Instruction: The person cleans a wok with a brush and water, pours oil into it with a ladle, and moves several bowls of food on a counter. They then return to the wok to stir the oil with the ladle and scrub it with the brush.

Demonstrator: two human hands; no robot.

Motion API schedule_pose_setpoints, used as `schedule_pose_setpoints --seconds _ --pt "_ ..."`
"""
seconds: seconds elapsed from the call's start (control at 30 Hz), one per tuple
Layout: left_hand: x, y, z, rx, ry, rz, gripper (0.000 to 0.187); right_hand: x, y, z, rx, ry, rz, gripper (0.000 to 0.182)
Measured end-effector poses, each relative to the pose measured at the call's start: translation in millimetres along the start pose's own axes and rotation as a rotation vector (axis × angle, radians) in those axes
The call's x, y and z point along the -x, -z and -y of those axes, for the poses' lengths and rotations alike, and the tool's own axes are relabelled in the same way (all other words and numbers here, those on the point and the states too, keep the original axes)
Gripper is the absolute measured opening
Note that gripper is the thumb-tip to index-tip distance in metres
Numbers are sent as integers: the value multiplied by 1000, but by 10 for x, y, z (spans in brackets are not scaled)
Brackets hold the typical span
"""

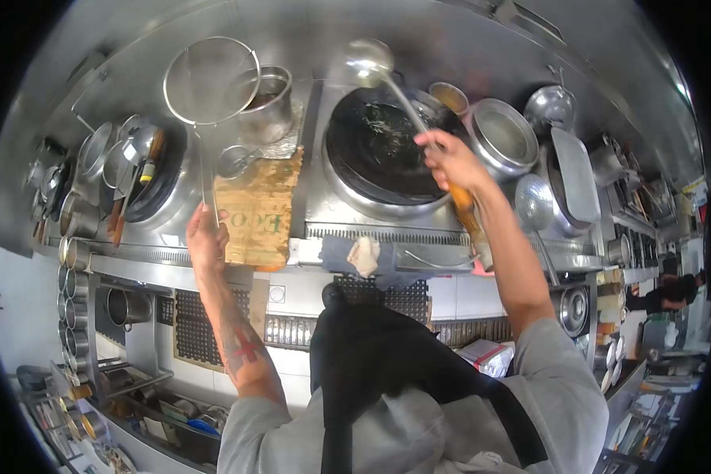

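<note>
My left hand [207,238] is closed around the thin handle of a large round mesh strainer [205,83], raised over the left part of the stove. Behind its mesh stands a tall metal pot [267,122], partly overlapped in this view. In my right hand [456,164] is a long-handled metal ladle [369,63], its bowl held above the far rim of a black wok [347,162]. Some liquid and small bits show in the wok. A flattened piece of cardboard [257,209] lies on the steel top near my left hand, with a small strainer [235,161] at its far end.
A metal pot of pale liquid [502,136] and a small bowl [449,97] flank the wok. A perforated skimmer [535,201] leans on the right. Another wok [162,193] holds several utensils at left. Cloths [363,257] lie along the front edge. A person [675,291] is far right.
</note>
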State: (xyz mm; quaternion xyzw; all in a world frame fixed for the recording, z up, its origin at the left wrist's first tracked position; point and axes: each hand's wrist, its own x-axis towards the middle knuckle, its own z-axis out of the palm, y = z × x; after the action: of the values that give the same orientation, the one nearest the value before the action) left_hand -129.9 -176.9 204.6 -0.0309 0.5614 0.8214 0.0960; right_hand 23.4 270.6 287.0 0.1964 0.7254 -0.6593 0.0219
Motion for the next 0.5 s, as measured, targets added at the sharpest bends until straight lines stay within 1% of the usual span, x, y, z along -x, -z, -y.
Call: schedule_pose_setpoints --seconds 0.03,0.1,0.13,0.17,0.2,0.27,0.3,0.37,0.4,0.43,0.47,0.5 --pt "-65 14 -43 9 4 -37 29 -245 -187 280 35 -3 47 30" --pt "-167 66 -136 21 -14 -46 30 -880 -593 712 236 57 172 35" --pt "-211 111 -168 21 -18 -35 30 -1201 -835 852 463 129 170 35" --pt "-270 182 -168 49 -31 -18 32 -1400 -1092 1040 759 209 160 38" --pt "-295 239 -185 61 -40 -39 32 -1638 -1332 1136 930 236 154 42" --pt "-323 314 -210 88 -40 -43 33 -2033 -1759 1295 1224 306 218 37" --pt "-323 348 -231 98 -51 -67 33 -2188 -1915 1383 1234 323 239 37" --pt "-272 391 -275 88 -35 -50 34 -2509 -2203 1517 1299 -8 382 35" --pt "-239 422 -281 79 -21 -38 35 -2772 -2237 1512 1306 1 402 35" --pt "-234 461 -260 106 -21 -34 36 -3183 -2130 1401 527 -280 471 35" --pt "-222 498 -247 107 -22 -45 36 -3409 -2014 1330 -267 -525 476 35" --pt "-207 515 -239 94 -6 -69 36 -3364 -1933 1379 -531 -626 471 32"
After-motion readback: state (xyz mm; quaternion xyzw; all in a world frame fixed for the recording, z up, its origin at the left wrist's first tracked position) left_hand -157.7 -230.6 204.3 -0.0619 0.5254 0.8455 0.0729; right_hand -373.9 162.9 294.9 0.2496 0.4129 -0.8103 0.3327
